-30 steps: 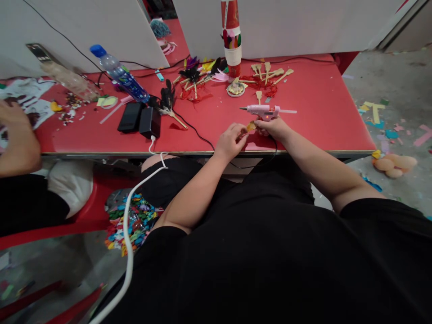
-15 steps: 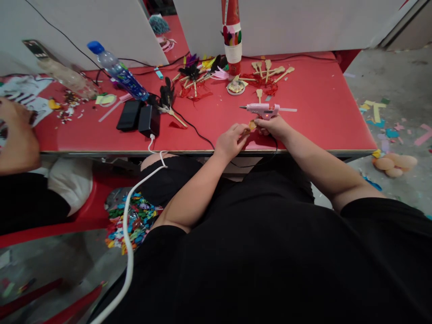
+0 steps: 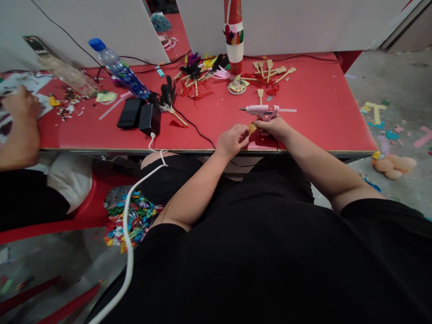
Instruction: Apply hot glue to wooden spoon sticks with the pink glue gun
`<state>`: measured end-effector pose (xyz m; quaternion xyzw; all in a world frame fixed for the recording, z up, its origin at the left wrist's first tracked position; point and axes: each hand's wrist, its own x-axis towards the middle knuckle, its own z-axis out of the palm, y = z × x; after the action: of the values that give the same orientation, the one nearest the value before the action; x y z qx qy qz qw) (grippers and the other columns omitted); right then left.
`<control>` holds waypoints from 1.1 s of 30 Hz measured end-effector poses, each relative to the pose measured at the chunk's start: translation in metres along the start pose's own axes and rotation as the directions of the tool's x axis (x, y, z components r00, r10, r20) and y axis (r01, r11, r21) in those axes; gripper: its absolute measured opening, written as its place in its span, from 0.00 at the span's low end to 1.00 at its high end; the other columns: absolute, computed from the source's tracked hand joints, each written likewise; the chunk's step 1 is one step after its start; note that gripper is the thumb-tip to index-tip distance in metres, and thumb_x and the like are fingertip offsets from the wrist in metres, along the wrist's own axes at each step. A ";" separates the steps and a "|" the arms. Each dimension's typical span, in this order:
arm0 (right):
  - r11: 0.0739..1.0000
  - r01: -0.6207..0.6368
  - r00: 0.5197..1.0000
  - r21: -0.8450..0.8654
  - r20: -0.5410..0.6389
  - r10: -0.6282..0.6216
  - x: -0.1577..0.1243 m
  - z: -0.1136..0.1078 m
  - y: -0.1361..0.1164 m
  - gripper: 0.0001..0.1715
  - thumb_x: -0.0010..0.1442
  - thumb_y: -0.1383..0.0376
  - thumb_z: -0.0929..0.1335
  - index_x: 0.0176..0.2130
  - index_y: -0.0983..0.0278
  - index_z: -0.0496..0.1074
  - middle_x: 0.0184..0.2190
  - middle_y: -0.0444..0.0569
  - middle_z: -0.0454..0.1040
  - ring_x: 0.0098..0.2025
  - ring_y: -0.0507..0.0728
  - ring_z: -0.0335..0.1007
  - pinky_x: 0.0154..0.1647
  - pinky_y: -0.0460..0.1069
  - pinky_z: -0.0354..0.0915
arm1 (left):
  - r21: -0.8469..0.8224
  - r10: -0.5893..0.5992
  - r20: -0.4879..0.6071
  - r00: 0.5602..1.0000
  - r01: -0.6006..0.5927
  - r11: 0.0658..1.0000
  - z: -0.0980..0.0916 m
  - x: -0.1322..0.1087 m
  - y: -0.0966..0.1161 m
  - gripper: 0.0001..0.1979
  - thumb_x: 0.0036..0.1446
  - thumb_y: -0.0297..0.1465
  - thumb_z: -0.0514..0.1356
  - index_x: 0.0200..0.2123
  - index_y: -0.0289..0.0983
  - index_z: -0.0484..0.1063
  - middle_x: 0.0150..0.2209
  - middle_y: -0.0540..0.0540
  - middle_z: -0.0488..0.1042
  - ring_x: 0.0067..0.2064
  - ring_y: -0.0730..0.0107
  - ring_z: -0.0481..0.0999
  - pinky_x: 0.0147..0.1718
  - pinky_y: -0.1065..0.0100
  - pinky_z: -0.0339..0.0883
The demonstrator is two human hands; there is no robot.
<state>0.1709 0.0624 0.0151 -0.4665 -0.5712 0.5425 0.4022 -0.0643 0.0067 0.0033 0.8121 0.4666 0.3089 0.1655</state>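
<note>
My right hand (image 3: 275, 127) is wrapped round a pink hot glue gun (image 3: 261, 110), its nozzle pointing left and a small light glowing on its body. Between the two hands sits a small yellowish-tan piece (image 3: 253, 128). The fingers of my left hand (image 3: 232, 140) pinch this piece from the left, close to the right fingertips. Its exact kind is too small to make out. Just beyond the glue gun lies a small wooden spoon-shaped stick (image 3: 260, 95). A small round dish (image 3: 237, 86) with pale bits stands behind it.
Feathered sticks (image 3: 195, 74) and more wooden sticks (image 3: 270, 69) lie along the back of the red table (image 3: 209, 112). A stack of cups (image 3: 234, 51), a blue-capped bottle (image 3: 119, 72) and a black power bank (image 3: 149, 119) stand there. A co-worker's arm (image 3: 22, 126) rests at left.
My hands and the glue gun stay almost in place, with the yellowish piece shifted slightly. The co-worker's hand at the left has moved further over the papers. The view has tilted a little.
</note>
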 end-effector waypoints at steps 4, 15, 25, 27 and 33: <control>1.000 -0.001 0.999 0.012 -0.032 0.001 0.001 0.000 -0.001 0.23 0.54 0.55 0.86 0.36 0.56 0.73 0.21 0.42 0.69 0.22 0.54 0.67 0.15 0.47 0.63 | -0.072 -0.101 -0.012 0.995 0.100 0.992 0.002 -0.003 0.001 0.07 0.74 0.38 0.68 0.49 0.44 0.76 0.45 0.46 0.87 0.43 0.61 0.87 0.42 0.63 0.76; 1.000 -0.003 0.999 0.027 -0.032 0.004 0.002 -0.002 -0.006 0.25 0.56 0.51 0.85 0.35 0.56 0.71 0.22 0.43 0.71 0.25 0.54 0.67 0.18 0.47 0.62 | -0.269 -0.214 -0.243 0.946 0.146 0.952 -0.003 0.005 -0.010 0.09 0.74 0.38 0.71 0.42 0.41 0.78 0.44 0.43 0.87 0.41 0.66 0.85 0.46 0.64 0.82; 0.999 0.009 1.000 0.033 -0.011 -0.008 0.002 -0.002 -0.006 0.28 0.55 0.50 0.86 0.34 0.55 0.69 0.21 0.42 0.66 0.24 0.54 0.64 0.17 0.48 0.58 | -0.184 -0.229 -0.138 0.964 0.202 0.962 -0.011 0.013 -0.035 0.16 0.75 0.29 0.68 0.61 0.42 0.91 0.57 0.37 0.93 0.58 0.53 0.92 0.63 0.51 0.85; 0.999 0.009 1.000 0.033 -0.014 -0.008 0.002 -0.001 -0.006 0.29 0.55 0.50 0.86 0.34 0.55 0.69 0.21 0.42 0.66 0.24 0.54 0.64 0.17 0.48 0.58 | -0.135 -0.187 -0.105 0.977 0.173 0.976 -0.009 0.014 -0.035 0.18 0.75 0.28 0.67 0.62 0.43 0.91 0.57 0.38 0.93 0.60 0.51 0.91 0.67 0.48 0.83; 1.000 -0.009 1.000 0.029 -0.013 0.010 -0.001 0.001 -0.010 0.28 0.54 0.49 0.86 0.34 0.55 0.70 0.21 0.42 0.66 0.25 0.55 0.64 0.17 0.48 0.58 | -0.058 -0.091 -0.009 0.996 0.090 0.994 -0.006 0.017 -0.036 0.17 0.75 0.28 0.65 0.56 0.45 0.94 0.56 0.39 0.94 0.60 0.47 0.92 0.66 0.45 0.83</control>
<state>0.1695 0.0616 0.0246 -0.4668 -0.5584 0.5496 0.4101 -0.0859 0.0396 -0.0067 0.7831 0.4948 0.3193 0.1999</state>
